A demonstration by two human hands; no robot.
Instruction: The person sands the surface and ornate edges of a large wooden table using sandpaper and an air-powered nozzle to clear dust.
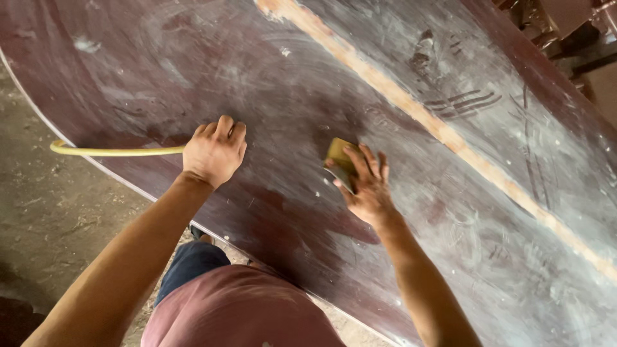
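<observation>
Sandpaper piece (pixel 339 162): thin, floppy, light; our right hand (pixel 367 186) pins it flat under fingers on dark wooden panel (pixel 308 83). Left hand (pixel 214 153) curled shut, knuckles resting on panel, near yellow hose (pixel 109 151).

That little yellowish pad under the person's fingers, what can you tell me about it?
The small olive-yellow rectangular sanding pad looks like folded abrasive paper. It lies flat on the big dark reddish-brown panel, near its middle, amid pale scuff swirls. The right hand presses its fingers over the pad's lower edge, hiding part of it. The left hand rests apart from it.
</observation>
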